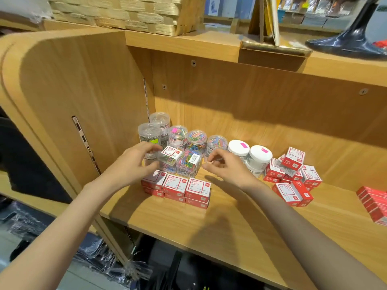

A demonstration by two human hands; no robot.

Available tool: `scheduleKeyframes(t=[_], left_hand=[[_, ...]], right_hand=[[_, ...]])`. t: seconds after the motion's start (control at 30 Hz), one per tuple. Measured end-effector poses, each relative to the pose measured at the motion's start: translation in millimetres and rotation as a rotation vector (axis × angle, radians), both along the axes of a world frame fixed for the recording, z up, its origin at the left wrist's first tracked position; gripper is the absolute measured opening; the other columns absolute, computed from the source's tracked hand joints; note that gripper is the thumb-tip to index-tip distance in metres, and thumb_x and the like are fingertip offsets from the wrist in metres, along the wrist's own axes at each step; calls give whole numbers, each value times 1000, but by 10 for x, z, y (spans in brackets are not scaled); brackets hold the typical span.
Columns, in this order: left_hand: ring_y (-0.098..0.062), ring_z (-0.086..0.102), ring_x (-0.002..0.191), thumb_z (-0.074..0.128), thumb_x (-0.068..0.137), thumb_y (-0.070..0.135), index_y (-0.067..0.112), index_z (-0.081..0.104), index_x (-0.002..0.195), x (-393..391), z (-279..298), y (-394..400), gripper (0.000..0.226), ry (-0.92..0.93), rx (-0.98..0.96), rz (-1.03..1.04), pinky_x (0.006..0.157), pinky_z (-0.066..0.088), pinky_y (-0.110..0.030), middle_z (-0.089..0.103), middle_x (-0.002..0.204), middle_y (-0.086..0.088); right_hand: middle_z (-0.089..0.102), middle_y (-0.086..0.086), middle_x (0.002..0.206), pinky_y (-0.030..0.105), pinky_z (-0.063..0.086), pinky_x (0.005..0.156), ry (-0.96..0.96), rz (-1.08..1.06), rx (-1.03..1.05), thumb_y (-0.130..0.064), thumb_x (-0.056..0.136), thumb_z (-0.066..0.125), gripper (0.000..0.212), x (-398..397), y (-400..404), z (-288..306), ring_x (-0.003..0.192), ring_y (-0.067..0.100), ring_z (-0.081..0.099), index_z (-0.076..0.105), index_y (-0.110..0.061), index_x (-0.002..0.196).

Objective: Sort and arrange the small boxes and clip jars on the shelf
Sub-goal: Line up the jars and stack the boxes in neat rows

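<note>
Little can be read: the red-and-white boxes (175, 183) at the front of the shelf carry white labels with a small white logo in the red corner (too blurred to spell out), and lines of print too small to make out; the pink stickers (243, 145) on the white lids look blank

Smooth wood-grain shelf (230, 237), clear glossy plastic clip jars (196, 139), seemingly matt card boxes (198, 188), rough woven basket (134, 15).
</note>
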State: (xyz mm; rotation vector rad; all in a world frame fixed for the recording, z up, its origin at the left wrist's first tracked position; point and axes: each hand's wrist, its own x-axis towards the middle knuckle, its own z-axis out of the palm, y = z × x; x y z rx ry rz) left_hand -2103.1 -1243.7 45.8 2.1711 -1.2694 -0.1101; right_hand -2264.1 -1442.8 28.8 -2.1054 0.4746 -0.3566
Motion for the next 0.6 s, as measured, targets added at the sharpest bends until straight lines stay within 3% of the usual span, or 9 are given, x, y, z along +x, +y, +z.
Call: scheduleKeyframes(t=[0.13,0.2,0.27,0.43,0.6], left_hand=[[-26,54,112,54,89,21,14,53,122,42,-17,-232,34,28,193,130,93,43,-37,58,124,-9],[-28,54,111,52,90,21,14,53,123,65,-23,-294,33,28,229,182,92,44,-38,59,122,-10],[-29,54,110,50,91,19,15,54,123,74,-11,-332,33,12,225,211,90,43,-36,60,121,-11],[-28,56,104,47,92,18,16,58,121,70,-36,-319,30,-25,221,189,80,41,-31,63,114,-11],[-24,56,104,48,91,14,16,62,114,66,-101,-272,27,5,124,159,88,45,-34,62,118,-5]], right_hand=[[51,-8,117,9,39,81,122,147,-111,-27,74,76,59,188,-53,-147,106,5,50,45,-21,124],[43,-3,127,22,41,94,138,158,-172,-33,72,77,70,291,-43,-213,114,10,47,39,-24,130],[36,-3,123,27,41,94,164,138,-270,-35,72,76,69,364,-23,-252,108,9,45,37,-23,128],[31,-2,116,30,48,78,155,165,-382,-33,75,74,58,430,-4,-306,91,12,49,35,-24,116],[41,-8,104,24,33,74,179,252,-423,-44,72,73,58,274,-126,-252,87,8,40,37,-23,112]])
